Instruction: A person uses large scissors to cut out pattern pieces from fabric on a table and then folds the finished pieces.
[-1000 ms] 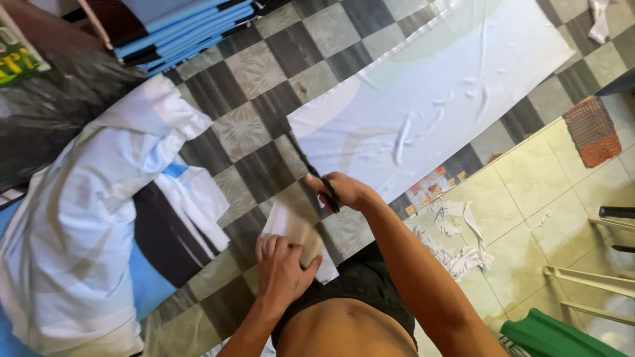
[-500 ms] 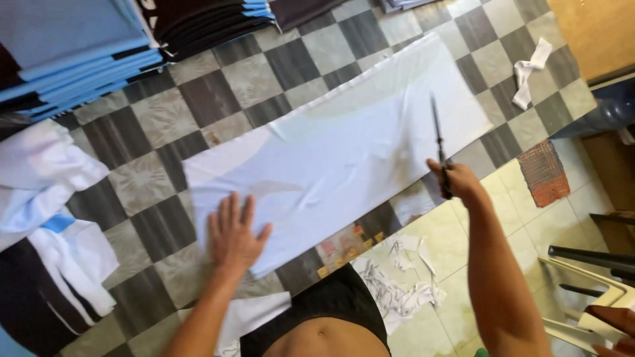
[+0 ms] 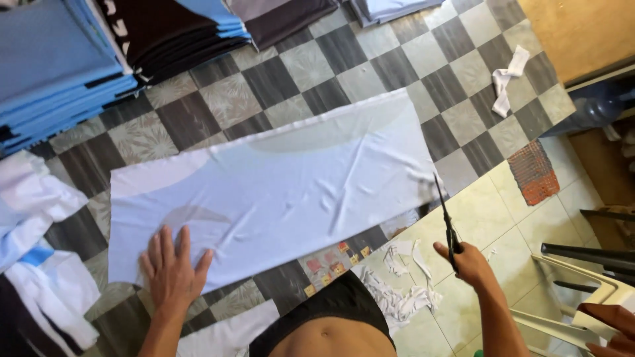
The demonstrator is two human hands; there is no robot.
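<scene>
A long sheet of pale blue-white fabric [image 3: 278, 178] lies spread flat on the checkered floor [image 3: 344, 73]. My left hand [image 3: 173, 270] presses flat on the sheet's near left corner, fingers apart. My right hand [image 3: 471, 263] grips black scissors [image 3: 445, 215] by the handles, blades pointing away and reaching the sheet's right end. A smaller white fabric piece [image 3: 228, 334] lies by my left forearm.
Stacks of folded blue and dark fabric [image 3: 99, 46] fill the far left. White and blue cloth [image 3: 33, 225] is piled at left. Fabric scraps [image 3: 397, 291] lie near my waist, another strip [image 3: 506, 79] at far right. A white chair frame [image 3: 569, 297] and another person's hand [image 3: 612, 327] are at right.
The view has swung from the white cloth pile to the long sheet. My left hand moved from the small piece onto the sheet's corner. My right hand carried the scissors to the sheet's right end.
</scene>
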